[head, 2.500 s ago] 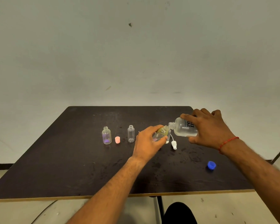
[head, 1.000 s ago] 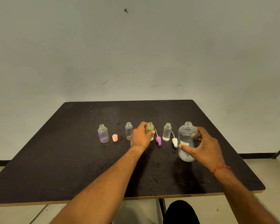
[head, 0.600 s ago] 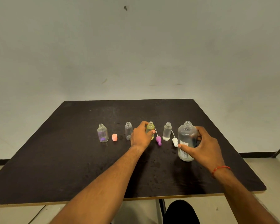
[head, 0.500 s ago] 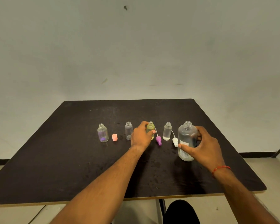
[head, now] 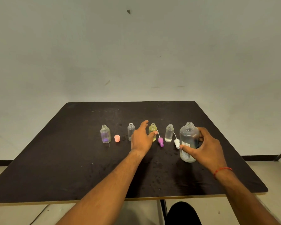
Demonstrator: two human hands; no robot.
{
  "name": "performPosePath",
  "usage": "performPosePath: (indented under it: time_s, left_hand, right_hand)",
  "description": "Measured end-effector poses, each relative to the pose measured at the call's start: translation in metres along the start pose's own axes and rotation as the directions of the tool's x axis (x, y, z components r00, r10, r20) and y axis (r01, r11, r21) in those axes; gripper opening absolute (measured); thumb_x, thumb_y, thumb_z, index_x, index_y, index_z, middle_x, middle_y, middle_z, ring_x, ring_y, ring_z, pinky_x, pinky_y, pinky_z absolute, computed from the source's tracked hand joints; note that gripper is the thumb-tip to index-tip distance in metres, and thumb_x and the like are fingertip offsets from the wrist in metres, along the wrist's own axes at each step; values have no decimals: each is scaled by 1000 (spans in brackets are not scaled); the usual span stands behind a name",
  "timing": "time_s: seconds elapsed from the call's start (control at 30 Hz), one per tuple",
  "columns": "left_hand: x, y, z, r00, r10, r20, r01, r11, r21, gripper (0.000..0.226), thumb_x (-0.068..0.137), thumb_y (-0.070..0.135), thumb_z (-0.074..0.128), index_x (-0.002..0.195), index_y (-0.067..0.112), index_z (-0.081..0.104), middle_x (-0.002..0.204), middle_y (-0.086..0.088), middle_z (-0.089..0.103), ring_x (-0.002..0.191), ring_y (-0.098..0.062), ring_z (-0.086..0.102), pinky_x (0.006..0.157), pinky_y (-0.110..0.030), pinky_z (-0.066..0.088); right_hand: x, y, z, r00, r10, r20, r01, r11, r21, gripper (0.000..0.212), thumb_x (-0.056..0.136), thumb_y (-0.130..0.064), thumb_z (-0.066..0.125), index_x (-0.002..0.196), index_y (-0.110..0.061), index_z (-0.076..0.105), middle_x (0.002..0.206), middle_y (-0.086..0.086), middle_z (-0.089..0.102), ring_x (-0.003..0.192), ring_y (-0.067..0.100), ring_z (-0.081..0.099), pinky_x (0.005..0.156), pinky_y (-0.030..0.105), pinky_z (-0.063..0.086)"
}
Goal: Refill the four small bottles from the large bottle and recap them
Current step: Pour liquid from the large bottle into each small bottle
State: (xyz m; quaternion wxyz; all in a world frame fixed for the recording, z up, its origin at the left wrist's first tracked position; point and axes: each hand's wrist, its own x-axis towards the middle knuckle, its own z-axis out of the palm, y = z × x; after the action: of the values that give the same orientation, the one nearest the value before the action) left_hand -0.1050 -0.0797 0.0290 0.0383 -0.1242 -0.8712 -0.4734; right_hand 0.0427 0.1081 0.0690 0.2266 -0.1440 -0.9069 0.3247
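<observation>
Small yellow-tinted clear bottle (head: 152, 129), upright mid-row on the dark table (head: 71, 159): the left hand (head: 140, 140) has spread its fingers, releasing it. The right hand (head: 206, 148) still grips the upright large clear plastic bottle (head: 189, 137). This refill appears done.

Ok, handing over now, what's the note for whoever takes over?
Left hand open, thumb against the yellow bottle. Right hand grips the large bottle, upright on the table, uncapped.
Purple bottle, clear bottle and right-end bottle stand in the row too; none is capped.
Pink cap, purple cap and white cap lie between them; a fourth cap is not in view.
Fill levels unclear. Left: top up, cap all four.
</observation>
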Motion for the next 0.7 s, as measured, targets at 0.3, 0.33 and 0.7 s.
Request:
performPosePath:
  time_s: [0.3,0.33,0.7]
  left_hand:
    - [-38,-13,-21,984,76,-162,-85,995,-52,48,91,44,73,133,22,64,130,5,69,118,-13,65,101,-33,52]
    - [-40,-17,-24,981,69,-183,-81,995,-62,44,91,43,73,129,22,67,125,6,71,114,-11,67,99,-33,54]
    - [-42,-44,-53,953,-89,-288,57,991,-118,16,91,34,73,105,26,70,96,14,71,85,-3,64,79,-23,49]
  right_hand:
    - [-6,-15,8,999,-51,7,51,999,11,77,61,-47,87,125,-28,48,117,-2,65,97,17,63,91,37,53]
    - [-6,-17,10,998,-56,11,56,998,13,78,61,-47,87,125,-28,48,118,-2,65,98,17,64,91,37,53]
    - [-22,-38,32,996,-80,39,78,996,32,81,60,-51,86,128,-28,47,121,-2,64,102,17,63,91,41,56]
